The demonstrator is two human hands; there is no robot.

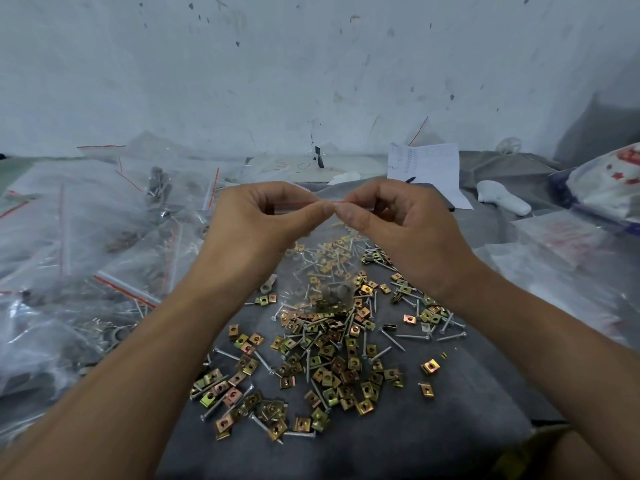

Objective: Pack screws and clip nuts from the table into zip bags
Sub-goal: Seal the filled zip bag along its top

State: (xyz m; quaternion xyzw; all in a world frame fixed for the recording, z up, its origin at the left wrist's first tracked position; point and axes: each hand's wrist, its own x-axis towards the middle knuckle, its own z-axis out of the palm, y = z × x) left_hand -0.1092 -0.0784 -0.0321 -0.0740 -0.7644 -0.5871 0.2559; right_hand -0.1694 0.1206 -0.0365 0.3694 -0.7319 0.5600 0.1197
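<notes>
1. Two bare hands are meeting at the centre of the head view: the left hand (263,216) and the right hand (391,220), thumb and forefinger tips nearly touching at the midpoint.
2. Both hands are pinching the red-lined seal strip of a small clear plastic zip bag (322,268); the left is gripping the strip's 9 o'clock half, the right its 3 o'clock half. Neither hand is loose or empty.
3. Running from 9 to 3 o'clock, the seal's long axis is lying level between the fingertips, while the bag body is hanging toward 6 o'clock, with a dark clump of hardware (334,294) settling at its bottom.
4. Judged from the grip, the seal is being pressed closed; the coming move is likely turning on sliding the pinches along that 9-to-3 axis, and both hands are equally near the strip.
5. Lying on the dark grey cloth-covered table (450,403), toward 6 o'clock of the bag, is a scatter of yellow-zinc square clip nuts (322,372) mixed with slim silver screws (414,337), still unpacked.
6. Piled at 9 o'clock are filled clear zip bags with red seal lines (86,258); at 1 o'clock a white printed paper sheet (427,168) is resting.
</notes>
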